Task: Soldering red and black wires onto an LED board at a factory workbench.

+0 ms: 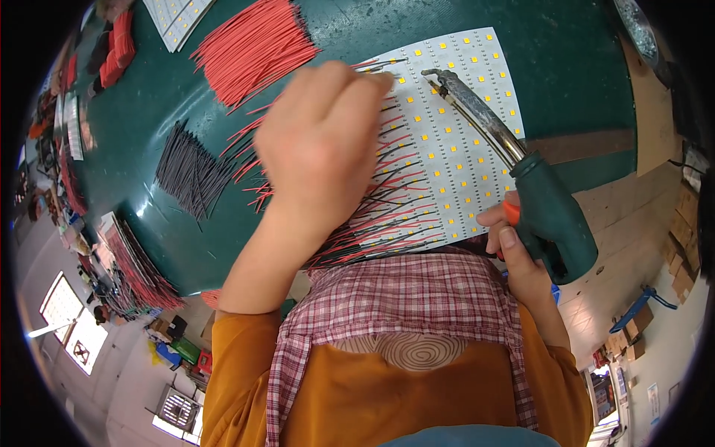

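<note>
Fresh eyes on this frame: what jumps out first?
The green-handled soldering gun in the right hand, its metal tip over the white LED panel with yellow chips at centre right. Next, the left hand pinching down at the panel's top left edge, above rows of red and black wire leads. A loose fan of red cut wires lies at upper left on the green table.

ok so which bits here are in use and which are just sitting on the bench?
In use:
left hand pinching a wire at the LED panel
right hand gripping the soldering gun
wires attached along the panel

Lying about:
red wire pile
black wire pile
second panel
finished stack
</note>
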A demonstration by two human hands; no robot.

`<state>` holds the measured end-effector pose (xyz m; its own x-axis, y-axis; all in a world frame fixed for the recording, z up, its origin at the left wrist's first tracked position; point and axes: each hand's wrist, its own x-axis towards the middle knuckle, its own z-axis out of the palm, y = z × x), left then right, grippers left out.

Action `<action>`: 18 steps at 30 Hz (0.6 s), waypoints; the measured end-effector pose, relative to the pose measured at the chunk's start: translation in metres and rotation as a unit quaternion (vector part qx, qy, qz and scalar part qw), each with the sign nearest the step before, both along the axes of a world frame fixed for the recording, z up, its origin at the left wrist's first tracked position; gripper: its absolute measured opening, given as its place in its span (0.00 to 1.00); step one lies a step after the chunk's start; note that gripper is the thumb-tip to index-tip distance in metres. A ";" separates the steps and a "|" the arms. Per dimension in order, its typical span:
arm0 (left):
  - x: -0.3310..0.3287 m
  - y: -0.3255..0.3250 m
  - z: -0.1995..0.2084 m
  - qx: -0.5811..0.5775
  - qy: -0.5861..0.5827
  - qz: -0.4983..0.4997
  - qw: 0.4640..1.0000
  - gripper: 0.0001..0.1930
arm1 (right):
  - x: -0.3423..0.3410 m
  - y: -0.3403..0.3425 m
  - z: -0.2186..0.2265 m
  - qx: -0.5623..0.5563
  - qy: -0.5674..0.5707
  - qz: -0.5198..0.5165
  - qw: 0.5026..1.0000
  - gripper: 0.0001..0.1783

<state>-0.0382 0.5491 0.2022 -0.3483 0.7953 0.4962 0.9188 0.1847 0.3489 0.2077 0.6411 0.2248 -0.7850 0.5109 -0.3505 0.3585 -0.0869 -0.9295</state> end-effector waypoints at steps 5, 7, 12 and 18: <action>0.007 0.009 -0.019 -0.038 0.012 0.001 0.999 0.11 | -0.001 0.001 -0.004 0.046 -0.001 0.034 0.998 0.15; 0.007 0.010 -0.021 -0.037 0.015 0.001 0.999 0.10 | -0.001 0.001 -0.005 0.047 -0.004 0.045 0.998 0.13; 0.007 0.009 -0.022 -0.028 0.025 -0.006 0.999 0.10 | -0.002 0.005 -0.001 0.060 -0.030 0.069 0.995 0.09; 0.007 0.011 -0.020 -0.046 0.040 -0.006 0.998 0.11 | -0.005 0.002 0.000 0.023 -0.027 0.005 0.999 0.14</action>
